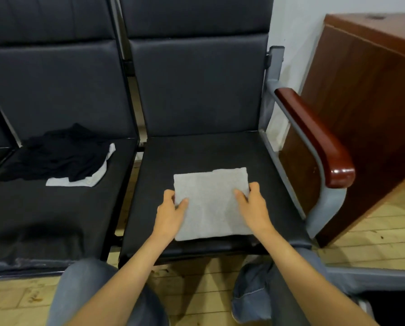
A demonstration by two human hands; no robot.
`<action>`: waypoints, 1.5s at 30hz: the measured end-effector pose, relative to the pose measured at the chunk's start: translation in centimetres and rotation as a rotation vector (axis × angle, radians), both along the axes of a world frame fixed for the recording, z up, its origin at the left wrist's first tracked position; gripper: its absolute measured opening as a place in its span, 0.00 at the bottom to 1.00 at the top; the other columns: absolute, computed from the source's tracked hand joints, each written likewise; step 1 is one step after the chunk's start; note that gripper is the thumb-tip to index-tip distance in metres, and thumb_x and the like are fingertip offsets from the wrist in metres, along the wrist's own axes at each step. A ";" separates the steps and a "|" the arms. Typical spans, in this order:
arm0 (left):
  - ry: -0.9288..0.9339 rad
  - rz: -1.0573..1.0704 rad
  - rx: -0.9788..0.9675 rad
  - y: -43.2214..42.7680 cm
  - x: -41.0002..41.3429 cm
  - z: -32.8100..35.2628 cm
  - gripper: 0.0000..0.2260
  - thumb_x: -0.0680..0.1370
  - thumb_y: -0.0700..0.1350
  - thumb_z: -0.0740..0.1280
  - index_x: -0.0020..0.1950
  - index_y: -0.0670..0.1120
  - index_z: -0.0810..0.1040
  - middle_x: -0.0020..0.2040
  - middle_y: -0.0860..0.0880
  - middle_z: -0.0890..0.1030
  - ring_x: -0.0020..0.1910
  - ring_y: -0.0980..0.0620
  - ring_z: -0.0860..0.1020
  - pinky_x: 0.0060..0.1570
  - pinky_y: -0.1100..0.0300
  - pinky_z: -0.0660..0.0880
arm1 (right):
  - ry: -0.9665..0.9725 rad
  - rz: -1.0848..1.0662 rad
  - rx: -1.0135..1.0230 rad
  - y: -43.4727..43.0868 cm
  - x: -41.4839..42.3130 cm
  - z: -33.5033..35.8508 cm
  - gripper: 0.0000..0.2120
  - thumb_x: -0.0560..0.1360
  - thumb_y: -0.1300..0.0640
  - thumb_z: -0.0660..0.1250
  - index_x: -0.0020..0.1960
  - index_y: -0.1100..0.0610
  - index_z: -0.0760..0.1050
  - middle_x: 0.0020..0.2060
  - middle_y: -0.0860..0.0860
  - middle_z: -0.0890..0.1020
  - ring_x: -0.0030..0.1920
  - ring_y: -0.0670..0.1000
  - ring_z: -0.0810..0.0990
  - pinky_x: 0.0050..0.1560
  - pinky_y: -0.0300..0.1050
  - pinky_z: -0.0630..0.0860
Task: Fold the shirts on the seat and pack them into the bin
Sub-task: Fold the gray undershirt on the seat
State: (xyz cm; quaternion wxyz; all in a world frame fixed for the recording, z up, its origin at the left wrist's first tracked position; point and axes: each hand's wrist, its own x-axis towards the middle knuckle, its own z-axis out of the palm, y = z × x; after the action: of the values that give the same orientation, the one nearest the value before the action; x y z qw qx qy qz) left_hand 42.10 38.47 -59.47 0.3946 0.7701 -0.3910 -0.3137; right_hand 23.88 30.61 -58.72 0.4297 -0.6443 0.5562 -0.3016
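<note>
On black padded seat (196,151), gripping folded pale-grey shirt (210,203) by opposite edges with left hand (170,212) and right hand (253,208); best lifted level, keeping folds closed.

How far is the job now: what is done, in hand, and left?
Done: the grey shirt lies folded flat on the right seat. In hand: the left grip and the right grip pinch its side edges. Left: a dark shirt and a white shirt lie crumpled on the left seat; no bin shows clearly, so packing looks not yet done.
</note>
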 end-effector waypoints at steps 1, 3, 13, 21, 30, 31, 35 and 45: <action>-0.022 -0.035 -0.038 -0.1 -0.6 1.2 0.11 0.80 0.47 0.63 0.56 0.45 0.63 0.47 0.47 0.77 0.40 0.56 0.77 0.32 0.65 0.72 | -0.046 -0.039 -0.029 0.4 -1.3 1.2 0.07 0.80 0.56 0.60 0.51 0.57 0.62 0.44 0.58 0.75 0.45 0.64 0.75 0.34 0.41 0.67; -0.021 -0.115 -0.124 -0.8 -2.6 4.0 0.16 0.79 0.48 0.65 0.59 0.48 0.60 0.48 0.47 0.79 0.42 0.53 0.79 0.38 0.60 0.76 | -0.126 -0.107 -0.155 1.3 -4.4 3.6 0.11 0.80 0.58 0.61 0.58 0.55 0.62 0.46 0.51 0.75 0.43 0.55 0.76 0.35 0.30 0.69; 0.004 -0.804 -0.031 -6.2 -21.5 8.8 0.08 0.81 0.39 0.58 0.48 0.47 0.75 0.44 0.56 0.75 0.43 0.59 0.72 0.38 0.68 0.68 | -0.083 -0.485 -0.281 7.7 -24.2 4.4 0.14 0.81 0.62 0.55 0.56 0.46 0.74 0.56 0.50 0.72 0.53 0.50 0.72 0.45 0.27 0.65; -0.040 -1.243 0.361 -7.7 -35.3 -2.7 0.22 0.73 0.28 0.58 0.51 0.51 0.81 0.61 0.48 0.74 0.51 0.52 0.72 0.42 0.70 0.69 | -0.091 -0.783 0.069 14.8 -32.6 -8.2 0.18 0.80 0.61 0.59 0.67 0.48 0.69 0.63 0.49 0.67 0.50 0.46 0.72 0.51 0.43 0.72; -0.422 -1.323 0.483 -5.8 -39.0 -16.3 0.19 0.79 0.29 0.54 0.67 0.40 0.74 0.71 0.43 0.68 0.69 0.44 0.67 0.68 0.56 0.64 | -0.232 -0.847 0.479 19.1 -30.8 -22.1 0.26 0.77 0.69 0.60 0.67 0.44 0.67 0.67 0.55 0.66 0.56 0.61 0.76 0.50 0.50 0.76; -0.451 -1.347 0.493 -5.8 -39.0 -17.1 0.19 0.80 0.30 0.54 0.68 0.41 0.73 0.72 0.42 0.68 0.70 0.43 0.66 0.69 0.55 0.64 | -0.242 -0.857 0.502 19.1 -30.4 -22.8 0.26 0.77 0.68 0.61 0.67 0.44 0.67 0.67 0.54 0.66 0.57 0.61 0.75 0.52 0.51 0.76; -0.504 -1.366 0.525 -6.1 -39.1 -19.6 0.19 0.81 0.32 0.55 0.70 0.43 0.71 0.73 0.42 0.66 0.70 0.42 0.66 0.70 0.52 0.63 | -0.281 -0.922 0.559 19.2 -29.0 -24.6 0.24 0.77 0.66 0.63 0.66 0.43 0.68 0.68 0.55 0.67 0.58 0.58 0.74 0.61 0.55 0.74; -0.606 -1.406 0.658 -6.2 -38.4 -19.0 0.21 0.80 0.36 0.57 0.73 0.45 0.67 0.74 0.43 0.64 0.70 0.43 0.66 0.67 0.53 0.67 | -0.012 -0.838 0.618 17.9 -29.7 -24.1 0.27 0.78 0.66 0.60 0.75 0.52 0.60 0.77 0.55 0.50 0.73 0.61 0.61 0.69 0.54 0.67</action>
State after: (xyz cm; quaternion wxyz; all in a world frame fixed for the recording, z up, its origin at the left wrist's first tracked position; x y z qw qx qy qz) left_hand 3.73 32.31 -78.49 -0.2608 0.4735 -0.7583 -0.3645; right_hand -5.79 48.49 -82.80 0.4456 -0.2076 0.8270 -0.2729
